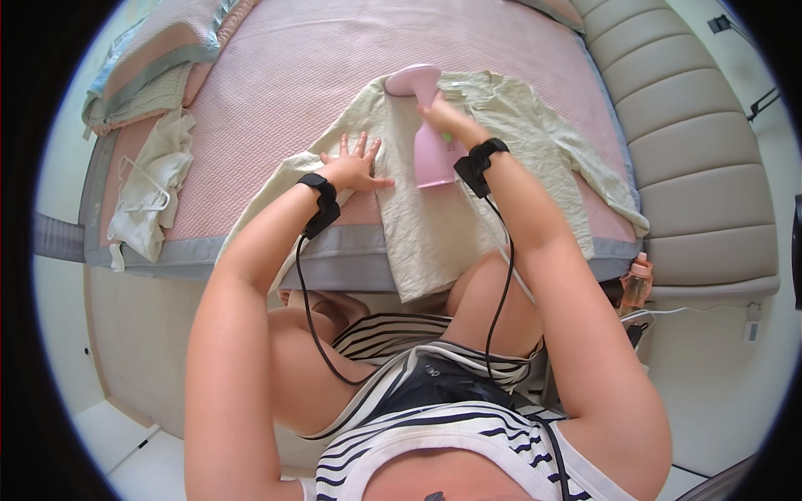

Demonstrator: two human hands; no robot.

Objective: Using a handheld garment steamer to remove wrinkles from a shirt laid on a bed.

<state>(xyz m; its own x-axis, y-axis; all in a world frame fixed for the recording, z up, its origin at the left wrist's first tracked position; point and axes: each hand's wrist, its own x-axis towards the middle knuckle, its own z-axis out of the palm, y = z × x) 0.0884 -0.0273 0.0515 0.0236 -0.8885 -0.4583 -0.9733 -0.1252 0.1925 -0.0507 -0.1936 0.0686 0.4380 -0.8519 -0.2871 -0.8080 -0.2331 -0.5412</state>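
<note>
A pale cream long-sleeved shirt (493, 200) lies spread on the bed, its lower part hanging over the near edge. My right hand (449, 117) is wrapped round the handle of a pink handheld garment steamer (433, 163). The steamer's wide head is over the upper left part of the shirt, and its white cord runs down along my right forearm. To the left, my left hand (355, 167) lies flat with fingers spread, pressing on the shirt's left front near its edge. Whether the steamer's head touches the cloth I cannot tell.
The bed has a pink quilted cover (284, 92) with a grey border. At its left lie a white garment (159, 188) with a white hanger and some pillows (167, 50). A padded beige headboard (689, 125) stands on the right, with an orange-capped water bottle (637, 284) by its near end.
</note>
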